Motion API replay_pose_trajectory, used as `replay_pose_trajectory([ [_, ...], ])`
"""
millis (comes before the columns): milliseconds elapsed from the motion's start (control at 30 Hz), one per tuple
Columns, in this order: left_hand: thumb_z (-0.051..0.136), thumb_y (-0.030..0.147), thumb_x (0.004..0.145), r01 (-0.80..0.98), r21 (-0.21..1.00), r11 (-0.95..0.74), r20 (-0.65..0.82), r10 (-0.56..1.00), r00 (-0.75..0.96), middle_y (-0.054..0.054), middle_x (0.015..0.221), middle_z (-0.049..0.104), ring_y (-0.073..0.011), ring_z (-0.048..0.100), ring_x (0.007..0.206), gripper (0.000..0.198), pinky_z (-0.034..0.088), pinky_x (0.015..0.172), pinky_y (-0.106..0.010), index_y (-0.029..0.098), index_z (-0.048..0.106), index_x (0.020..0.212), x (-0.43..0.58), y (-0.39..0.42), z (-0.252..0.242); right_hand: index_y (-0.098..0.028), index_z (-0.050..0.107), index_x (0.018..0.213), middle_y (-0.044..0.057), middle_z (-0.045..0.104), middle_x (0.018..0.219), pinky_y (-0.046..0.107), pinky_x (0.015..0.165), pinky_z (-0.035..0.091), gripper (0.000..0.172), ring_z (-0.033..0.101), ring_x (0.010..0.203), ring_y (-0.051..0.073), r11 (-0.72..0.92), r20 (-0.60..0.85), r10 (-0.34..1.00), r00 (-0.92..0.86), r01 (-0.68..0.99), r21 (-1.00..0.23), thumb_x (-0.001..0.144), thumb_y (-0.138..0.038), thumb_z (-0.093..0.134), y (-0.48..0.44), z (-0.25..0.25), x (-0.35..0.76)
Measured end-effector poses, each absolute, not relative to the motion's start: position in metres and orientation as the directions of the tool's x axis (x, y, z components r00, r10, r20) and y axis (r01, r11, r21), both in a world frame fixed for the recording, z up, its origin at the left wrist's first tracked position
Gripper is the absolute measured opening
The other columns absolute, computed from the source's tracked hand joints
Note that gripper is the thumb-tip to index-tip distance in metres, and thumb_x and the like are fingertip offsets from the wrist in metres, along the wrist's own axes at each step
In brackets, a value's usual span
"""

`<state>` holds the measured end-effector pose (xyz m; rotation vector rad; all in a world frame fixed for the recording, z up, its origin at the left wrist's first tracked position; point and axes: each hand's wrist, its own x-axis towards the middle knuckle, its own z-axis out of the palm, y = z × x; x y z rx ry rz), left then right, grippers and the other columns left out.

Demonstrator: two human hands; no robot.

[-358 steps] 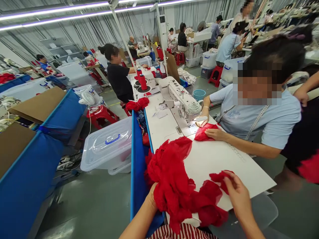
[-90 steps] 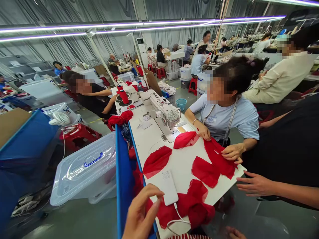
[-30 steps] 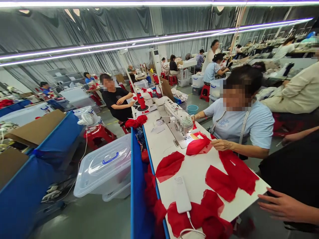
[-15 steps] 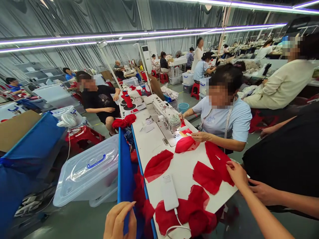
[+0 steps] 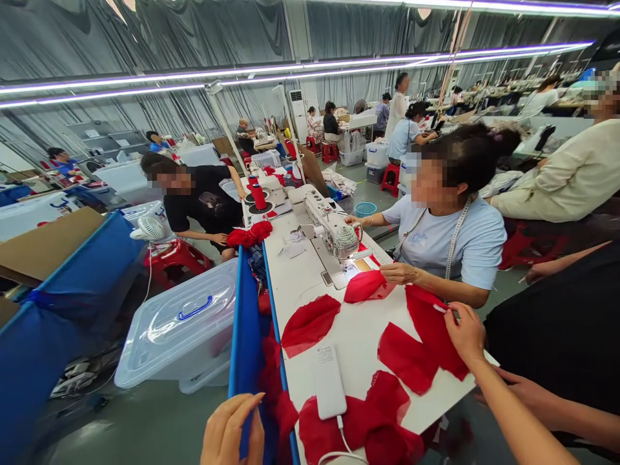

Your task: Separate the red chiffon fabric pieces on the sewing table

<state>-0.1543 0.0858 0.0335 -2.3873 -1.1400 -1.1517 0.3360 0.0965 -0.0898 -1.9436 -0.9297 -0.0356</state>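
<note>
My right hand (image 5: 465,330) reaches in from the lower right, its thumb and fingers pinched on a small white tag (image 5: 440,308) at the upper part of a red fabric piece (image 5: 433,332). That piece lies on the white sewing table (image 5: 358,336). My left hand (image 5: 233,429) is raised at the bottom, left of the table edge, fingers curled with a gap to the thumb and nothing between them. Between my hands are more red pieces (image 5: 408,356) and a white power bank (image 5: 330,381) with a white cable.
A person in light blue (image 5: 443,242) works at a sewing machine (image 5: 329,223) across the table. Another person's hand (image 5: 526,394) is close beside my right arm. A lidded clear bin (image 5: 179,323) and blue cloth trough (image 5: 245,336) stand left.
My right hand has moved slightly up to the white tag and closed on it. The view has shifted a little left. The seated person in black at the left has leaned forward.
</note>
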Motion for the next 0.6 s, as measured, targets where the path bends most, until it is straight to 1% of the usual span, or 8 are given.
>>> replay_pose_trajectory([
  [100,0.055,0.006,0.084,0.697,0.173,-0.696,0.694,0.588,0.414,-0.008,0.097,0.063,-0.0169,0.061,0.091,0.026,0.051,0.083,-0.027,0.015,0.058,0.108,-0.141,0.088,0.027,-0.021,0.056,0.076,0.008,0.062,0.075,0.043,0.077,0.046,0.025,0.058,0.073,0.023,-0.217,0.367,0.52,0.771,0.535,-0.816,0.075,-0.046,0.053,0.092,-0.072,0.34],
  [200,0.054,0.009,0.085,0.619,0.306,-0.724,0.611,0.647,0.455,-0.007,0.098,0.064,-0.0164,0.061,0.093,0.03,0.052,0.081,-0.025,0.019,0.057,0.112,-0.122,0.087,0.02,-0.022,0.055,0.079,0.008,0.062,0.073,0.042,0.072,0.048,0.029,0.058,0.068,0.024,-0.174,0.299,0.452,0.841,0.412,-0.895,0.071,-0.049,0.052,0.089,-0.053,0.341],
  [300,0.049,0.011,0.088,0.498,0.542,-0.677,0.475,0.736,0.483,-0.006,0.097,0.065,-0.0169,0.062,0.091,0.03,0.053,0.079,-0.027,0.024,0.056,0.114,-0.098,0.085,0.015,-0.022,0.055,0.079,0.006,0.064,0.075,0.039,0.069,0.05,0.032,0.06,0.071,0.023,-0.111,0.186,0.465,0.866,0.265,-0.958,0.067,-0.052,0.056,0.086,-0.03,0.33],
  [367,0.044,0.013,0.089,0.374,0.721,-0.584,0.344,0.769,0.539,-0.007,0.096,0.064,-0.0176,0.062,0.09,0.029,0.053,0.079,-0.03,0.024,0.057,0.112,-0.079,0.085,0.014,-0.023,0.058,0.079,0.004,0.065,0.071,0.036,0.062,0.051,0.034,0.062,0.066,0.022,-0.087,0.069,0.558,0.827,0.141,-0.986,0.063,-0.053,0.062,0.083,-0.012,0.311],
  [433,0.046,0.017,0.088,0.261,0.864,-0.43,0.207,0.777,0.595,-0.007,0.097,0.064,-0.0187,0.06,0.09,0.026,0.051,0.082,-0.033,0.023,0.06,0.11,-0.06,0.088,0.012,-0.023,0.062,0.081,0.003,0.067,0.066,0.035,0.055,0.052,0.036,0.063,0.06,0.023,-0.101,-0.063,0.682,0.729,0.008,-0.995,0.059,-0.052,0.069,0.076,0.006,0.286],
  [500,0.056,0.027,0.084,0.177,0.966,-0.187,0.058,0.829,0.556,-0.009,0.104,0.062,-0.0203,0.058,0.096,0.025,0.048,0.087,-0.035,0.023,0.061,0.109,-0.042,0.094,0.01,-0.023,0.065,0.085,0.004,0.068,0.064,0.036,0.051,0.052,0.039,0.064,0.056,0.024,-0.139,-0.17,0.77,0.615,-0.099,-0.985,0.059,-0.051,0.073,0.067,0.022,0.257],
  [567,0.068,0.042,0.077,0.035,0.983,0.18,-0.176,0.876,0.449,-0.012,0.117,0.058,-0.0217,0.058,0.104,0.043,0.045,0.093,-0.036,0.022,0.058,0.114,-0.029,0.1,0.008,-0.024,0.067,0.087,0.003,0.069,0.063,0.037,0.05,0.054,0.042,0.065,0.054,0.025,-0.173,-0.287,0.803,0.522,-0.256,-0.951,0.056,-0.051,0.077,0.058,0.034,0.229],
  [600,0.07,0.05,0.074,-0.064,0.923,0.379,-0.316,0.844,0.433,-0.013,0.12,0.057,-0.0218,0.058,0.106,0.055,0.043,0.095,-0.036,0.022,0.055,0.119,-0.024,0.102,0.007,-0.024,0.068,0.085,0.002,0.07,0.064,0.037,0.051,0.055,0.043,0.066,0.055,0.025,-0.183,-0.348,0.805,0.481,-0.355,-0.917,0.053,-0.05,0.08,0.054,0.038,0.217],
])
